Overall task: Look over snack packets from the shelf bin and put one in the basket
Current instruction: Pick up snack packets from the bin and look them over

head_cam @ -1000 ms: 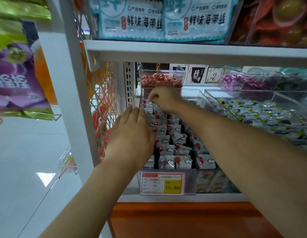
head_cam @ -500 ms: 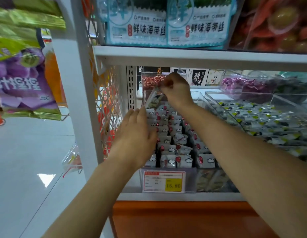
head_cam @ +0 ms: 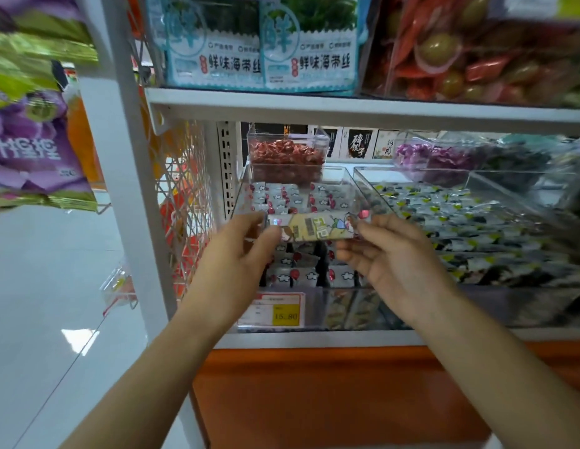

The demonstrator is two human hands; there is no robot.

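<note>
The right hand point(head_cam: 398, 264) has come back from the rear of the shelf and the left hand point(head_cam: 236, 264) has lifted off the bin's side. They now meet in front of the shelf with one pale yellow-and-white printed snack packet point(head_cam: 311, 226) stretched between them.

The snack packet is held in the air above the middle of the long clear plastic bin point(head_cam: 330, 307), clear of the packets below. Its long axis runs left to right, close to level, and its printed face with a barcode is turned towards the camera. The left thumb and fingers pinch its left end. The right fingertips point(head_cam: 368, 228) pinch its right end, and the other fingers of that hand curl loosely beneath.

Below it, the bin holds rows of small white packets with red dots point(head_cam: 291, 275). There are too many to count, and some are hidden by the hands. One red-and-yellow price tag point(head_cam: 278, 311) sits on the bin's front wall.

At the back stands one small clear tub of red-wrapped sweets point(head_cam: 287, 153). To the right lies one wide clear tray of green, black and white packets point(head_cam: 460, 222).

Two teal-and-white seaweed bags point(head_cam: 214, 50) stand side by side on the white metal shelf board point(head_cam: 347, 108) above. One purple-and-green bag point(head_cam: 29, 150) hangs at the far left, blurred. An orange base panel point(head_cam: 314, 400) runs below the shelf.
</note>
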